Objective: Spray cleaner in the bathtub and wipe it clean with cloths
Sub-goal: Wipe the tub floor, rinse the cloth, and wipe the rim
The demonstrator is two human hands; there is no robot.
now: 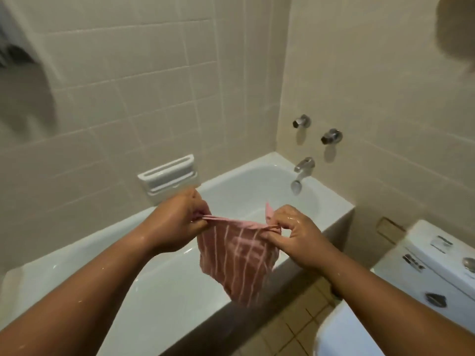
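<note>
You hold a pink striped cloth [239, 255] in the air over the near rim of the white bathtub [144, 299], its upper part in front of the basin and its lower tip hanging in front of the tub's outer side, above the tan floor tiles [295, 317]. The basin shows glossy white enamel. The cloth's top edge is pulled taut from left to right between your hands, bunched into a narrow band, while the rest drops below it in a loose pouch that tapers down; the pale stripes run roughly top to bottom. Your left hand [177, 222] has its fingers curled tight around the left end of that edge, and your right hand [295, 235] pinches the right end between thumb and bent fingers, a small corner of fabric poking up behind it. Both hands and forearms shine as if wet. At the far end of the tub a chrome spout [302, 170] points down into the basin beneath two wall taps [302, 122], a white soap holder [168, 176] sits in the tiled wall behind your left hand, and a toilet cistern [437, 265] stands at right.
</note>
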